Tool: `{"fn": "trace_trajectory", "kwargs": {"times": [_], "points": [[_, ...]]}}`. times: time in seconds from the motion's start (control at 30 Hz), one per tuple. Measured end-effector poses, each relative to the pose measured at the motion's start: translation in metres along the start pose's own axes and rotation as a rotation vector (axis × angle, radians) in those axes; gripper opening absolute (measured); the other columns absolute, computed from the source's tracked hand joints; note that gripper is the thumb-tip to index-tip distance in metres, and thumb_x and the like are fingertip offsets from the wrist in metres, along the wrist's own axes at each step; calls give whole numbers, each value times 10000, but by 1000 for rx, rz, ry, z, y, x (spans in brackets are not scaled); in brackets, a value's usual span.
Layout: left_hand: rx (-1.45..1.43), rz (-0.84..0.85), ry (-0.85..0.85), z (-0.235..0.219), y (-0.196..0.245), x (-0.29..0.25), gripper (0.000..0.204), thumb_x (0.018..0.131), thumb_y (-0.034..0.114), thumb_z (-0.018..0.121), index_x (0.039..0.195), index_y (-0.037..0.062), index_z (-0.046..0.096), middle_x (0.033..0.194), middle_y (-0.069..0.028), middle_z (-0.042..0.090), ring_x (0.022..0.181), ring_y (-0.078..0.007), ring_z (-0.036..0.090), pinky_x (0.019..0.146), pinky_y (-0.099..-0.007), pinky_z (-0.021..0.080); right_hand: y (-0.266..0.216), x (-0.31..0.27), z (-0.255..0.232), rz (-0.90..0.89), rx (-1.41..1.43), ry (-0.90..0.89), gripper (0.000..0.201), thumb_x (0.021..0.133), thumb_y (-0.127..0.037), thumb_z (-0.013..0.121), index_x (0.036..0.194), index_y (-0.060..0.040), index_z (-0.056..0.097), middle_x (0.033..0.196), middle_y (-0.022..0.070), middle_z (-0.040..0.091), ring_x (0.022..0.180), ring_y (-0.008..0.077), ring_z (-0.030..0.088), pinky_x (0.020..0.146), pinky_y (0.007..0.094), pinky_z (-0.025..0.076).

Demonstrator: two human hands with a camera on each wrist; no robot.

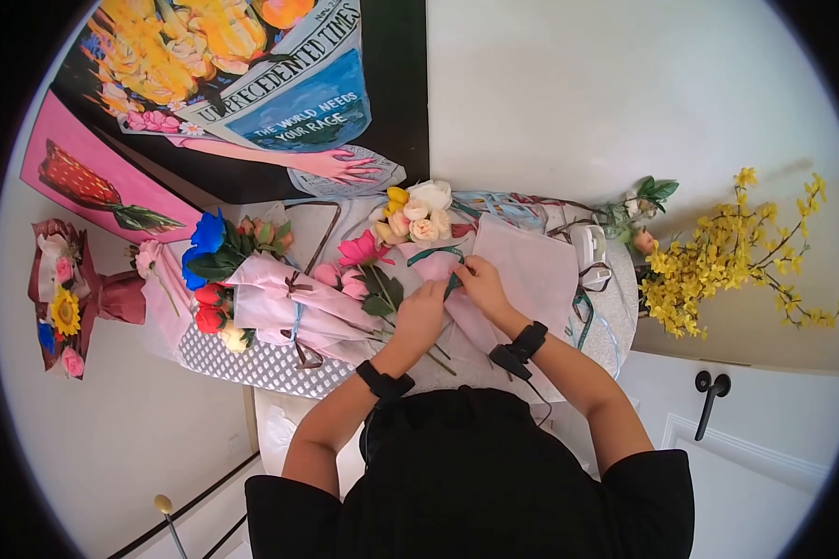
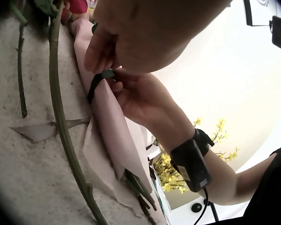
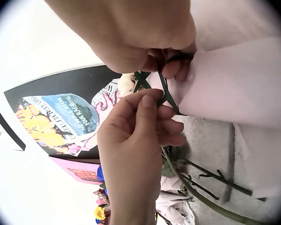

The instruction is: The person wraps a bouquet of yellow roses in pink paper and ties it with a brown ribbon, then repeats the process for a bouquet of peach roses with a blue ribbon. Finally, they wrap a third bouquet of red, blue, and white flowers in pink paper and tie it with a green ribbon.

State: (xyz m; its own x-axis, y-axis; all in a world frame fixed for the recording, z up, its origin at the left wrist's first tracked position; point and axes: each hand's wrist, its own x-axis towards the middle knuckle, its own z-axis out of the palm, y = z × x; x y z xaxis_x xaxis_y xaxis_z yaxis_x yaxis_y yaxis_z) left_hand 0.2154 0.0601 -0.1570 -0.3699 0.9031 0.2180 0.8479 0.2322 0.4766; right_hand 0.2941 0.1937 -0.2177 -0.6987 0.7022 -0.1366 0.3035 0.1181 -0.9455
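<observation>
A bouquet wrapped in pale pink paper lies on the table, its cut stems sticking out of the lower end. Cream and yellow flowers show at its head. Around its middle runs a dark green ribbon, crossed over itself between the hands. My left hand pinches one part of this ribbon between thumb and forefinger. On the other side my right hand pinches the ribbon with curled fingers, close against the paper. The right fingertips are partly hidden in its own wrist view.
Left of the hands lie a pink flower with a long stem and a finished-looking pink-wrapped bouquet with blue and red blooms. A white tape dispenser stands at the right, near yellow branches. Paintings lean behind the table.
</observation>
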Motion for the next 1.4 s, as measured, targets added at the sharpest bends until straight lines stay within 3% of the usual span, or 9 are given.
{"fn": "trace_trajectory", "kwargs": {"times": [0.47, 0.7, 0.77, 0.9, 1.0, 1.1, 1.17, 1.27, 1.4], "points": [[257, 90, -4, 22, 10, -6, 427, 699, 66, 518, 1106, -60, 486, 883, -101, 471, 802, -226, 532, 612, -286, 487, -23, -4, -5, 194, 202, -54, 145, 839, -109, 547, 768, 6, 598, 639, 21, 539, 502, 73, 477, 459, 209, 392], [295, 192, 43, 27, 5, -6, 327, 690, 83, 524, 990, -49, 529, 839, -91, 455, 778, -213, 518, 575, -275, 477, -20, -2, -1, 37, 34, -46, 142, 803, -114, 604, 740, 14, 601, 619, 36, 535, 499, 78, 496, 459, 219, 397], [274, 191, 21, 24, 3, -4, 340, 704, 76, 516, 1019, -53, 524, 828, -92, 453, 781, -221, 521, 586, -283, 479, -16, 0, 0, -6, -59, -31, 172, 761, -142, 614, 755, 30, 612, 701, 154, 561, 575, 234, 573, 529, 322, 443], [197, 231, -18, 20, -5, 2, 212, 720, 73, 518, 910, -19, 541, 845, -103, 478, 783, -248, 541, 586, -307, 478, -24, -5, -1, -119, -93, 31, 178, 749, -132, 625, 815, 28, 587, 690, 147, 554, 604, 225, 567, 555, 321, 447], [-6, 163, -35, 18, -15, 13, 143, 756, 91, 519, 863, 2, 550, 834, -124, 489, 766, -282, 542, 603, -348, 470, -36, -13, -5, 69, 89, 7, 195, 748, -106, 620, 865, 21, 531, 744, 137, 542, 624, 221, 549, 586, 332, 451], [-227, 48, -116, 13, -25, 27, 116, 793, 117, 513, 817, 13, 555, 810, -145, 494, 750, -315, 537, 632, -393, 452, -39, -21, -9, -145, 157, 190, 191, 728, -63, 599, 874, -6, 489, 794, 131, 507, 685, 250, 515, 631, 349, 434], [-325, -7, -185, 15, -35, 33, 120, 812, 125, 506, 786, 19, 554, 806, -154, 498, 753, -330, 536, 646, -413, 441, -40, -24, -23, -515, -306, 59, 145, 703, -55, 595, 813, -25, 505, 824, 129, 483, 745, 283, 475, 671, 358, 407], [-446, 81, -228, 25, -52, 43, 119, 808, 106, 526, 748, 8, 553, 750, -157, 511, 726, -331, 523, 633, -394, 419, -45, -37, -27, -687, -505, -113, 129, 689, -48, 598, 798, -30, 531, 804, 126, 485, 763, 301, 452, 678, 370, 387], [-564, 81, -463, 21, -60, 50, 166, 828, 127, 511, 729, 3, 560, 708, -147, 556, 688, -280, 545, 614, -361, 425, -39, -44, -19, -754, -560, -37, 130, 730, -38, 605, 846, -7, 553, 821, 121, 511, 770, 301, 479, 685, 377, 410]]}}
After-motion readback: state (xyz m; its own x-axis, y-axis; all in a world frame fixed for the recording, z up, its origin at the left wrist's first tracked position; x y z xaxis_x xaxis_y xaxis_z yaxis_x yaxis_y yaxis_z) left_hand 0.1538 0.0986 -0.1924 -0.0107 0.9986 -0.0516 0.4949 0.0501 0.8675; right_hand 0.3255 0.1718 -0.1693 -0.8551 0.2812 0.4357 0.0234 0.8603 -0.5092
